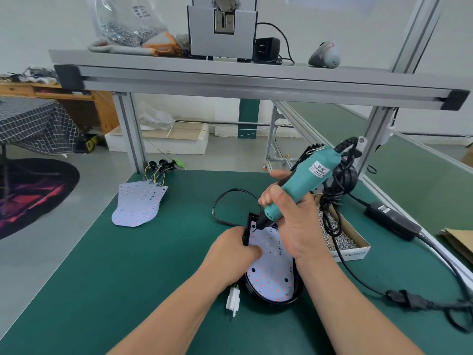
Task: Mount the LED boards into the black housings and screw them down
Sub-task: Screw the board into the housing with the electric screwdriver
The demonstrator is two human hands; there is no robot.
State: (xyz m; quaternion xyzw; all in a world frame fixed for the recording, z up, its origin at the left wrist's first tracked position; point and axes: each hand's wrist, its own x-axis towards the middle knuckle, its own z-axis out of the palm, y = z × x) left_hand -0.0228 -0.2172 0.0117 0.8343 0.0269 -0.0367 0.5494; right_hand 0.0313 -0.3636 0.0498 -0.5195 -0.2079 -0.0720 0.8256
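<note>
Wrapping the teal screwdriver [302, 185], your right hand [289, 226] has its fingers curled tight round the lower barrel, thumb on top. The tool leans toward the upper right of the frame, and its bit sits at the board's upper-left corner.

Your left hand [230, 248] grips the left wall of the black housing [271, 302]. Its fingers are bent over the rim and press the LED board [273, 275] down.

Task's thing: this board lies seated inside the housing, lower centre of the frame, on the green mat [128, 265].

Progress, as a judgement — seating is done for this unit and screwing is under way at one corner. Whether the other holes already carry screws is too small to tell.

A white connector [233, 298] on its leads lies just left of the housing's lower end.

Further out, a box of screws [350, 253] stands just right of your right hand. A stack of loose boards [139, 203] waits at centre left, unmounted — so most of the job looks to be ahead. No spare housings show.
</note>
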